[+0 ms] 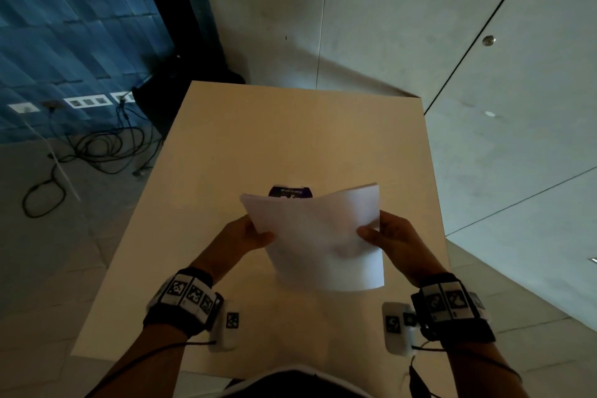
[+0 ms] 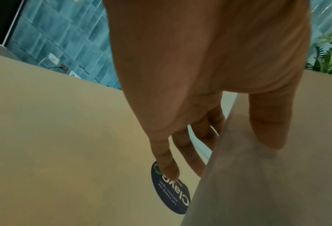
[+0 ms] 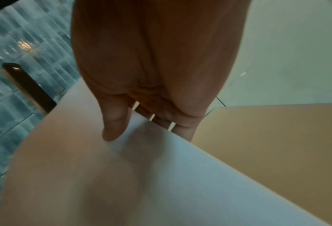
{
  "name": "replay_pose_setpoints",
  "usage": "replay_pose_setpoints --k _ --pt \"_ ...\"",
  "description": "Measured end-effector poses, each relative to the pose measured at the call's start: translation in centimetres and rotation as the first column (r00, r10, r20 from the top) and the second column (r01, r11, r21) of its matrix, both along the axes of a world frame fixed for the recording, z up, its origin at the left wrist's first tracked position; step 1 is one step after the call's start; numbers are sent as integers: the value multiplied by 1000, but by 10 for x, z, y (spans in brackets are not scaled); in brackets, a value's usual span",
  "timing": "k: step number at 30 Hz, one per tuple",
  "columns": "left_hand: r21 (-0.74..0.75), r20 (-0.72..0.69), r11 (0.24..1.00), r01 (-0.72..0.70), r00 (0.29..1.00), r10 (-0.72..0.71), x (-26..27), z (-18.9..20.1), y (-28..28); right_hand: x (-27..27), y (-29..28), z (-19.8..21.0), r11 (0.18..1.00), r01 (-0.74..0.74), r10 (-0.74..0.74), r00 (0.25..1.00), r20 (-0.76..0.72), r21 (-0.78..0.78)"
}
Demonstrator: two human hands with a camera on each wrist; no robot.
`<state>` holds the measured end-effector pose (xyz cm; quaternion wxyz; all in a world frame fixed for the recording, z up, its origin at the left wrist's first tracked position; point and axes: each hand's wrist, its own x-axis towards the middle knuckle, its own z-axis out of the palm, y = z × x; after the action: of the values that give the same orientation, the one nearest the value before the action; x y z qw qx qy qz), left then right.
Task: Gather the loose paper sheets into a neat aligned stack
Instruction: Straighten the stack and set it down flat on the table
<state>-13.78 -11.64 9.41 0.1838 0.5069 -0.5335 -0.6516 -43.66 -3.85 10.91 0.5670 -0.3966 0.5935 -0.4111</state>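
Observation:
A stack of white paper sheets point(image 1: 318, 236) is held above the beige table point(image 1: 258, 139), bowed a little in the middle. My left hand point(image 1: 250, 234) pinches its left edge, thumb on top and fingers underneath. My right hand point(image 1: 384, 234) pinches the right edge the same way. In the left wrist view the thumb point(image 2: 267, 122) lies on the paper point(image 2: 267, 183) and the fingers point(image 2: 186, 152) reach under it. In the right wrist view the thumb point(image 3: 115, 122) presses the sheets point(image 3: 161, 183) from above. The top edges of the sheets look slightly offset.
A dark round sticker point(image 1: 290, 192) with white lettering lies on the table just beyond the paper, also seen as a sticker point(image 2: 171, 192) under my left fingers. Cables point(image 1: 97, 152) lie on the floor at the left, by a blue tiled wall. Grey walls stand to the right.

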Motion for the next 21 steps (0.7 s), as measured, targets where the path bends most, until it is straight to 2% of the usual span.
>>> replay_pose_setpoints --k 2,6,10,13,16,21 --pt "3 12 999 -43 999 43 4 -6 -4 0 -7 -8 999 49 -49 998 43 17" --pt "-64 171 995 -82 981 92 8 -29 -18 6 -24 -30 990 110 -115 992 52 93" --pt "-93 306 992 -87 945 111 9 -61 -31 20 -40 -57 957 167 -179 983 30 237" --pt "-134 412 984 -117 897 163 6 -82 -40 31 -50 -84 926 236 -220 972 -85 295" --pt "-135 472 977 -166 856 211 0 -93 -55 39 -62 -107 916 268 -202 951 -233 300" --pt "-164 536 978 -132 820 201 -10 -104 -87 44 -84 -124 909 292 -169 910 -379 298"
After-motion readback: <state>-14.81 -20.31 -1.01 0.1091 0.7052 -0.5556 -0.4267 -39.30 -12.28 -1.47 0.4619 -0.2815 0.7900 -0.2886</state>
